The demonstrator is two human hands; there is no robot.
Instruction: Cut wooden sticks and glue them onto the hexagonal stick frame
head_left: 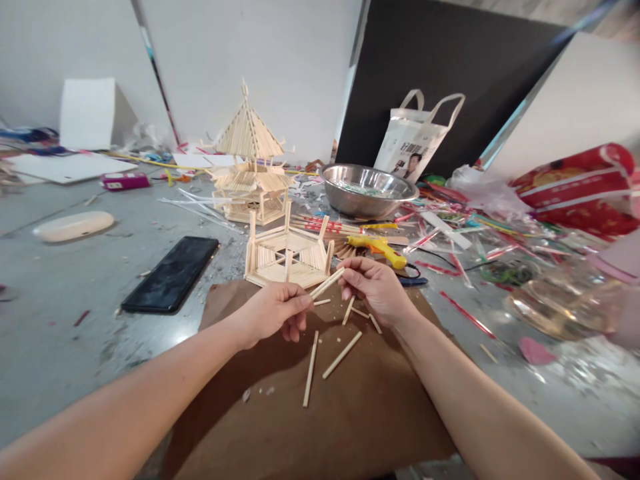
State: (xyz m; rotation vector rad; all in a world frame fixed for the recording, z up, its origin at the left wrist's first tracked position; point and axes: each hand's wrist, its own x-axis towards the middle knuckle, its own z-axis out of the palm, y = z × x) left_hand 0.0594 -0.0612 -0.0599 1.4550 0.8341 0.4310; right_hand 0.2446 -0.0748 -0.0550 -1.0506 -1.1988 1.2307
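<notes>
Between my two hands a short pair of pale wooden sticks (pixel 327 284) is held, lying side by side. My left hand (pixel 281 308) pinches their near end, and my right hand (pixel 369 285) closes on the far end. Below them, several loose sticks (pixel 343 355) lie scattered on a brown board (pixel 385 413). Just beyond my left hand sits a six-sided stick frame (pixel 265 270) with short upright posts at its corners. Behind that frame stands a tiered pagoda model (pixel 249 133) made of similar sticks. A yellow glue gun (pixel 377 249) rests just past my right hand.
A black phone (pixel 171 275) and a white oval case (pixel 74 227) lie on the left. At the back are a steel bowl (pixel 369 189) and a white bag (pixel 413 143). Plastic strips and wrappers (pixel 467 317) litter the right, near a red package (pixel 580 190).
</notes>
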